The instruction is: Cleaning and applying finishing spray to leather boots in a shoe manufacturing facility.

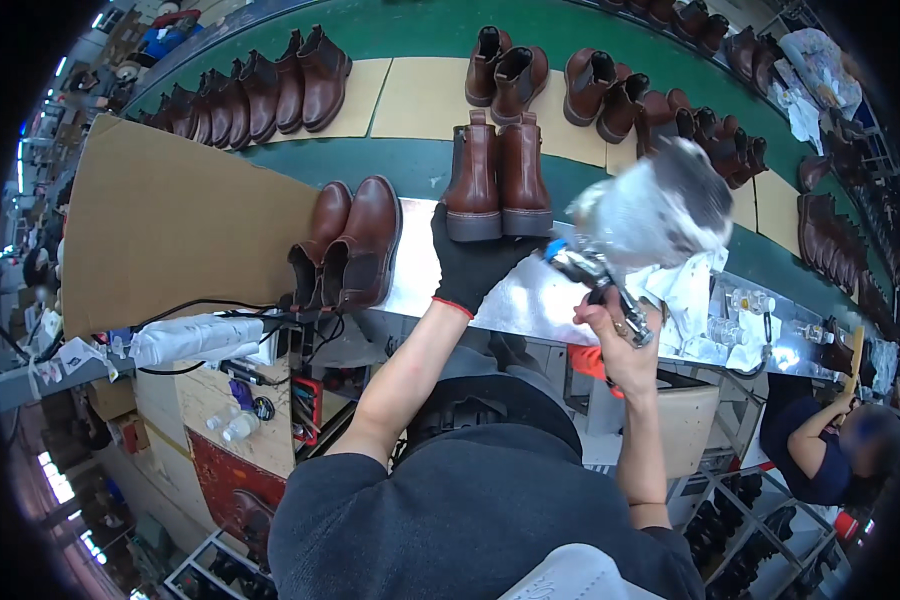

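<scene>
Left hand: black-gloved, the left hand [482, 266] lies under the heels of a pair of brown boots [476, 178]. I see its thumb side apart from the rest, left of the boots; the other fingers are mostly hidden by the soles, so I cannot tell how tightly they close.

Boots: side by side over the far edge of the bench [545, 302], between the hand and the green belt [410, 157]. Their backs face the wearer; the shafts' long axis runs away from the wearer, pull tabs at the far end, soles nearest. I cannot see the toes.

Right hand: bare, the right hand [625, 348] has its fingers clamped around the grip of a spray gun [592, 268].

Spray gun: above the bench, right of the boots. Its long axis slants, the blue-ringed end pointing far and left toward them. A blurred, white-wrapped cup [650, 208] sits over it.

Bench, left part: a second pair [368, 245] stands beside a cardboard panel [175, 230].

Bench, right part: I see a white cloth [686, 300] and clear bottles [752, 301].
</scene>
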The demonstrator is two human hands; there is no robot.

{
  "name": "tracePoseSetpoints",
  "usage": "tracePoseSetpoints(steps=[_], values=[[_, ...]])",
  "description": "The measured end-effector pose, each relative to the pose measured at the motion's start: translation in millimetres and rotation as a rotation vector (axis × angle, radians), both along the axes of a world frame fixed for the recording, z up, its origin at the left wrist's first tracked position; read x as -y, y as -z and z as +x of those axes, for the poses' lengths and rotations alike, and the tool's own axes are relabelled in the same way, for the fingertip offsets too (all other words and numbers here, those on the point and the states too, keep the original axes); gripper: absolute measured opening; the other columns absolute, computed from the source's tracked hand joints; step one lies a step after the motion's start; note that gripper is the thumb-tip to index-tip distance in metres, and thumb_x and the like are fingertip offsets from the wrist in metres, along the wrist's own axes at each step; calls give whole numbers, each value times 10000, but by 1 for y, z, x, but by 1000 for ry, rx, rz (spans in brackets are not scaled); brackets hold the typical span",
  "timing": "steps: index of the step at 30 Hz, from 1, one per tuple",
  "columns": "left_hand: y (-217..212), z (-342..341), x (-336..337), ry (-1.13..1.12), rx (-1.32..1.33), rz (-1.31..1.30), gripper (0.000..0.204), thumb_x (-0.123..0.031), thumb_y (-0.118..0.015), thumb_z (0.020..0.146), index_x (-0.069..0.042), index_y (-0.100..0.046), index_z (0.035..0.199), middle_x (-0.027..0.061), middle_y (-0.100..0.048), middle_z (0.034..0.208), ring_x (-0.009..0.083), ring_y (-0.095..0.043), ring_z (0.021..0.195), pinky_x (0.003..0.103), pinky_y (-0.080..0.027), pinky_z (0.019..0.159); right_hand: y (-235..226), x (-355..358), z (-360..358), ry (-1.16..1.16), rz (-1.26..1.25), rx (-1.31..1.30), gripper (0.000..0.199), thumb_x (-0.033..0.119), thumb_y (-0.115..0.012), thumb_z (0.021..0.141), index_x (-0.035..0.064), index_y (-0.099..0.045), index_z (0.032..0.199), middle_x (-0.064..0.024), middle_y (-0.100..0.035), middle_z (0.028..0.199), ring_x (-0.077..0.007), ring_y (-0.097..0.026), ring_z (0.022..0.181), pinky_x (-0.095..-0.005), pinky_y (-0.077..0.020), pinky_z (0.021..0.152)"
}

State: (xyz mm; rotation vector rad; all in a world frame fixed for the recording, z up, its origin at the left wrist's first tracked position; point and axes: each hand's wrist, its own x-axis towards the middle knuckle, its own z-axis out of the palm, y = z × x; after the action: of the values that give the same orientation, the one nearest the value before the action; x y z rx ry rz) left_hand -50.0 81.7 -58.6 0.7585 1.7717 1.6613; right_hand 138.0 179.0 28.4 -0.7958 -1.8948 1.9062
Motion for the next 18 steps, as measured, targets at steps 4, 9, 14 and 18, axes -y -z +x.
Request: tracePoseSetpoints(steps=[4, 9, 14, 18], values=[[13, -1, -5, -136, 516, 436, 681, -366, -608, 841, -114, -277, 1380, 129, -423, 1371, 287, -454, 1238, 457, -370, 1048, -44, -3, -28, -195, 220, 182, 263, 193, -728, 819, -32, -658, 937, -27, -542, 649, -76, -435, 612, -252, -394, 559], [-11, -4, 1, -16, 91, 224, 632, -385, -530, 889, -112, -265, 1393, 141, -410, 1380, 296, -437, 1257, 470, -370, 1050, -44, -10, -75, -98, 362, 10, 291, 167, -699, 834, -49, -647, 1022, -83, -603, 710, -88, -476, 638, -259, -431, 597], [-11, -4, -5, -8, 685, 605, 631, -479, -388, 927, -124, -234, 1425, 141, -363, 1424, 307, -384, 1303, 491, -335, 1068, -53, -14, -77, 45, 456, 34, 307, 138, -710, 824, -56, -633, 1049, -58, -578, 708, -79, -454, 609, -240, -391, 552], [2, -9, -5, 2, 108, 263, 664, -502, -396, 917, -131, -214, 1436, 135, -358, 1431, 309, -368, 1315, 495, -319, 1075, -54, -18, -48, 63, 480, 132, 298, 130, -719, 817, -43, -639, 1046, -30, -539, 677, -74, -426, 579, -239, -364, 515]])
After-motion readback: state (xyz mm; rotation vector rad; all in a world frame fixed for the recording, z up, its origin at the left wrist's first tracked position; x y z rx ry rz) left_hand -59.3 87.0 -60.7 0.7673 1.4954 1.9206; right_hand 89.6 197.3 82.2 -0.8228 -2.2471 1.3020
